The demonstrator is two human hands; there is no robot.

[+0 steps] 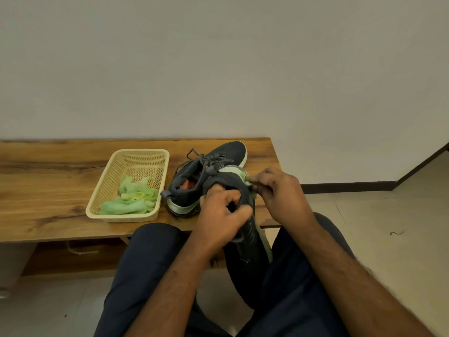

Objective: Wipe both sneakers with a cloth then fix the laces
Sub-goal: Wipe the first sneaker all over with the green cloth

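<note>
One dark sneaker (pixel 213 164) with loose grey laces lies on the wooden bench (pixel 48 181), toe pointing away. A second dark sneaker (pixel 245 254) is held above my lap, heel up and toe down. My left hand (pixel 222 215) grips it at the collar, fingers curled into the opening. My right hand (pixel 279 190) pinches a small green cloth (pixel 247 183) against the heel of that shoe. Most of the cloth is hidden under my fingers.
A beige plastic basket (pixel 138 155) stands on the bench left of the sneaker, with several green cloths (pixel 131 198) inside. The wall rises just behind the bench. My knees (pixel 150 251) sit below the bench's front edge. Tiled floor (pixel 401 239) spreads to the right.
</note>
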